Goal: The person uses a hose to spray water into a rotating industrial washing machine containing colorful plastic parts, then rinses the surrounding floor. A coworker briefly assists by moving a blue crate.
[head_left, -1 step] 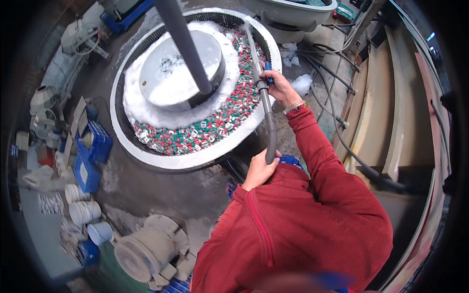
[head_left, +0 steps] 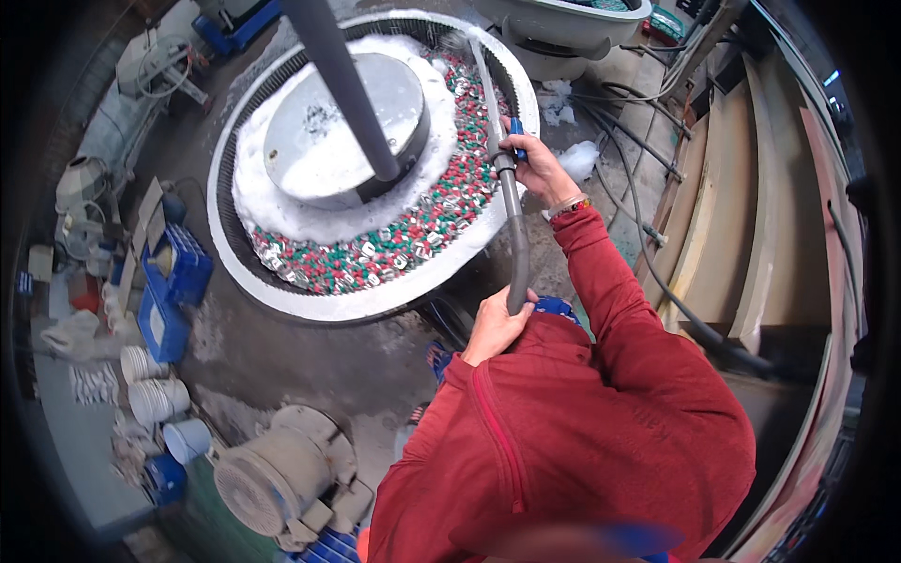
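My left hand point(head_left: 497, 328) is closed around a grey hose point(head_left: 519, 253) close to my waist. Farther up, my right hand point(head_left: 541, 172) grips the valve with a blue handle point(head_left: 517, 139) where the hose joins a long metal spray wand point(head_left: 489, 98). The wand reaches over the right side of a large round white tub point(head_left: 347, 308), and a blurred spray shows at its far end. Small red and green pieces mixed with shiny metal parts point(head_left: 413, 225) fill the ring-shaped channel. White foam point(head_left: 282, 216) surrounds the raised grey centre point(head_left: 399, 103).
A dark pole point(head_left: 343, 84) slants across the tub. Another tub point(head_left: 554, 26) stands behind, at the right. Hoses point(head_left: 648, 225) lie by wooden boards point(head_left: 723, 206) on the right. Blue crates point(head_left: 178, 272), white buckets point(head_left: 158, 399) and a motor point(head_left: 282, 469) are at the left.
The view has shifted slightly, so the tub sits a little farther left and higher. Both hands keep their grip on the hose and the valve.
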Demonstrator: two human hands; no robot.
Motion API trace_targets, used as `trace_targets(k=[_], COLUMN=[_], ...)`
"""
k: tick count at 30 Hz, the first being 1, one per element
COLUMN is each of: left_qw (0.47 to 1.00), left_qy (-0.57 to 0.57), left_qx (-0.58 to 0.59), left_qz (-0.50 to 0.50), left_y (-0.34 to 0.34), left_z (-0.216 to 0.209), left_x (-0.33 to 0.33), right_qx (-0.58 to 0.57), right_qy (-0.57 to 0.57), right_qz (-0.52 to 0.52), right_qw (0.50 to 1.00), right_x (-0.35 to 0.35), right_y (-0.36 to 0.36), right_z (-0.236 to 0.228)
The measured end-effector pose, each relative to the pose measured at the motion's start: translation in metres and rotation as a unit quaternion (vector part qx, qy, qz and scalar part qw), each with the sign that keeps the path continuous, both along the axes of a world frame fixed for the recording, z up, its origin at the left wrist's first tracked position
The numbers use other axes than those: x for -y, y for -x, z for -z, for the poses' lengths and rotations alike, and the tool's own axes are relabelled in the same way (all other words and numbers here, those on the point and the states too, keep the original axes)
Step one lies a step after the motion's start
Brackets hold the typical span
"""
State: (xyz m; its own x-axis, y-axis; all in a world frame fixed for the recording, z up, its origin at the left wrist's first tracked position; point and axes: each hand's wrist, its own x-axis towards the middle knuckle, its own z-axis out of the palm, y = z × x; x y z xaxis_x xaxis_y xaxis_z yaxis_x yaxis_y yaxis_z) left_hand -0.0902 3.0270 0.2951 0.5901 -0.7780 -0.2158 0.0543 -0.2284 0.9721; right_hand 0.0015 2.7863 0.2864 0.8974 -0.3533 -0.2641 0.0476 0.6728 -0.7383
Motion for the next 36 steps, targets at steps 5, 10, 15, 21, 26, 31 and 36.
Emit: trace_targets(k=[5,10,15,21,26,31,36], left_qw=[0.997,0.986,0.969,0.969,0.971,0.953,0.863], left_qy=[-0.070,-0.145,-0.191,-0.202,-0.222,-0.229,-0.329], left_qx=[-0.003,-0.029,-0.040,-0.089,-0.093,-0.177,-0.372], left_qz=[-0.032,-0.081,-0.150,-0.110,-0.003,0.085,0.093], left_y=[0.020,0.046,0.071,0.077,0.081,0.081,0.074], left_z=[0.010,0.019,0.017,0.004,0.012,0.040,0.078], left_x=[0.019,0.022,0.037,0.076,0.097,0.112,0.135], right_qx=[-0.099,-0.036,-0.041,0.010,-0.054,-0.147,-0.276], right_qy=[-0.074,-0.042,-0.033,-0.003,-0.037,-0.165,-0.262], right_qz=[-0.037,-0.075,-0.082,-0.071,0.042,0.091,0.095], right_qw=[0.992,0.996,0.995,0.997,0.997,0.971,0.920], right_x=[0.013,-0.006,-0.011,0.027,0.063,0.071,0.057], right_y=[0.024,0.026,0.033,0.067,0.131,0.176,0.198], right_z=[0.019,0.030,0.025,0.004,0.034,0.124,0.236])
